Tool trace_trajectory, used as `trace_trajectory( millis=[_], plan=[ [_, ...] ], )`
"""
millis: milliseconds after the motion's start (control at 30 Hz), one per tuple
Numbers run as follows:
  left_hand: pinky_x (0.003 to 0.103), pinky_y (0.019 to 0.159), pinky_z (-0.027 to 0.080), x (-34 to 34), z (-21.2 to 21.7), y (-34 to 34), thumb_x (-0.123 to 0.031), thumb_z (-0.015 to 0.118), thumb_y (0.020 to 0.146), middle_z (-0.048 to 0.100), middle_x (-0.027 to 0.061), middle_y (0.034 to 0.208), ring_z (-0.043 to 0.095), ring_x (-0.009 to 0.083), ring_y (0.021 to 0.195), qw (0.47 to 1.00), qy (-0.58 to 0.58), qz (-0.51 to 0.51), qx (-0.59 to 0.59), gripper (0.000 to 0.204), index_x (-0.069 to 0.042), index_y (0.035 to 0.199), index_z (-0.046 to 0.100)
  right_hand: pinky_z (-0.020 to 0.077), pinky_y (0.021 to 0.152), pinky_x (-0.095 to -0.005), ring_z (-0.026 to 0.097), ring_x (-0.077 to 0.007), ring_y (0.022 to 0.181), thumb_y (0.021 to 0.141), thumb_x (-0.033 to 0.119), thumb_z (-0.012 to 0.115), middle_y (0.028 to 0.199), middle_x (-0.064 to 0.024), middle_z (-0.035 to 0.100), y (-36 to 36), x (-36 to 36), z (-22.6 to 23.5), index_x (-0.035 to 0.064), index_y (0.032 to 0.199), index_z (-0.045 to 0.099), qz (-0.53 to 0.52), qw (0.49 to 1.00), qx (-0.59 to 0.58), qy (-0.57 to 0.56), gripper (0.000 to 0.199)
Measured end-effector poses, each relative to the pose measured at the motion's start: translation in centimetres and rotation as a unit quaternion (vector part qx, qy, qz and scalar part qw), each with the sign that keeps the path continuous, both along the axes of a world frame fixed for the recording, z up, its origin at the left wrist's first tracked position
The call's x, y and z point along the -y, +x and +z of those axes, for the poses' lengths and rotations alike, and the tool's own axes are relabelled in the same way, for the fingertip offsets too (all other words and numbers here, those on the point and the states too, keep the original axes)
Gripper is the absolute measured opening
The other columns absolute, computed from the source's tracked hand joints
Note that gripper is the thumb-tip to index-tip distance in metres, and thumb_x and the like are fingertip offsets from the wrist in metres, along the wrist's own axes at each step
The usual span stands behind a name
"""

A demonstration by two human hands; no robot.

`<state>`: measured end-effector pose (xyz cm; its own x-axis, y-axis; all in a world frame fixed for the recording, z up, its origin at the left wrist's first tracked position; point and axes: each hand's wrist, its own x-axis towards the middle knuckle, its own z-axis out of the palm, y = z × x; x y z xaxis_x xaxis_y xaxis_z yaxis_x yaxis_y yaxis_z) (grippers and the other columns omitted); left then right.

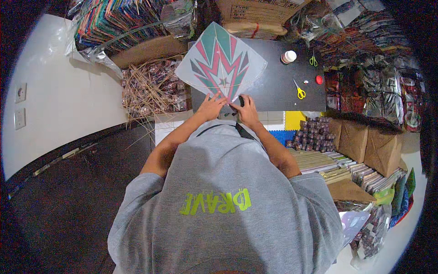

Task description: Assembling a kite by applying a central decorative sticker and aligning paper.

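A diamond-shaped kite (237,55) of pale, thin sheet with a green, red and black pattern lies on the dark table, its pointed lower end toward me. Thin sticks run along its middle and across its lower part. My left hand (211,108) rests on the lower left edge of the kite with its fingers stretched out. My right hand (247,111) is beside the kite's lower tip, thumb and fingers curled toward each other. Whatever they pinch is too small to make out.
On the dark table (278,84) to the right lie yellow scissors (299,89), green scissors (313,60), a white jar (288,57) and a red lid (319,80). Thin sticks (143,89) pile up at left. Stacked kites (121,23) and a cardboard box (260,11) stand behind.
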<state>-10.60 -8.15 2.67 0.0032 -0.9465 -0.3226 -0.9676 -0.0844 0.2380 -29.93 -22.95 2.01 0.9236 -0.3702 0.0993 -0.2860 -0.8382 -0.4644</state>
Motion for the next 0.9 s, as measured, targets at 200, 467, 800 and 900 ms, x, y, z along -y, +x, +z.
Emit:
trace_trajectory(
  millis=[200, 467, 800, 900],
  plan=[
    [0.067, 0.117, 0.027, 0.1, 0.5, -0.1, -0.015, 0.06, 0.09, 0.038, 0.0002, 0.16, 0.026, 0.0331, 0.152, 1.0, -0.006, 0.009, -0.019, 0.059, -0.015, 0.148, 0.049, 0.0394, 0.112, -0.0517, 0.04, -0.0446, 0.135, 0.077, 0.004, 0.069, 0.145, -0.0211, 0.044, 0.2, 0.2, -0.2, 0.0284, 0.126, 0.071, -0.042, 0.999, -0.004, 0.006, 0.055],
    [0.067, 0.118, 0.026, 0.1, 0.8, 0.1, -0.014, 0.061, 0.09, 0.038, 0.001, 0.16, 0.024, 0.0328, 0.154, 0.999, -0.001, 0.009, -0.031, 0.06, -0.015, 0.148, 0.049, 0.0368, 0.113, -0.0514, 0.04, -0.0437, 0.132, 0.083, 0.004, 0.064, 0.143, -0.0217, 0.044, 0.3, 0.2, -0.1, 0.0255, 0.126, 0.071, -0.078, 0.997, -0.001, 0.014, 0.048],
    [0.065, 0.119, 0.024, 0.2, 0.6, 0.1, -0.016, 0.063, 0.089, 0.037, 0.0005, 0.161, 0.021, 0.0321, 0.155, 0.999, 0.03, 0.007, -0.035, 0.062, -0.014, 0.15, 0.048, 0.033, 0.114, -0.0552, 0.037, -0.044, 0.136, 0.084, 0.008, 0.067, 0.146, -0.0186, 0.043, -0.1, -0.6, -0.4, 0.0283, 0.127, 0.072, 0.018, 0.999, -0.018, 0.044, 0.048],
    [0.066, 0.116, 0.029, 0.0, -0.3, 0.2, -0.018, 0.067, 0.088, 0.036, 0.0003, 0.162, 0.024, 0.033, 0.154, 1.0, 0.012, -0.001, -0.011, 0.065, -0.016, 0.15, 0.046, 0.0314, 0.116, -0.0538, 0.035, -0.0441, 0.139, 0.087, 0.009, 0.067, 0.148, -0.0186, 0.042, 0.2, -0.6, 0.3, 0.0282, 0.127, 0.072, 0.019, 0.997, -0.047, 0.06, 0.045]
  ],
)
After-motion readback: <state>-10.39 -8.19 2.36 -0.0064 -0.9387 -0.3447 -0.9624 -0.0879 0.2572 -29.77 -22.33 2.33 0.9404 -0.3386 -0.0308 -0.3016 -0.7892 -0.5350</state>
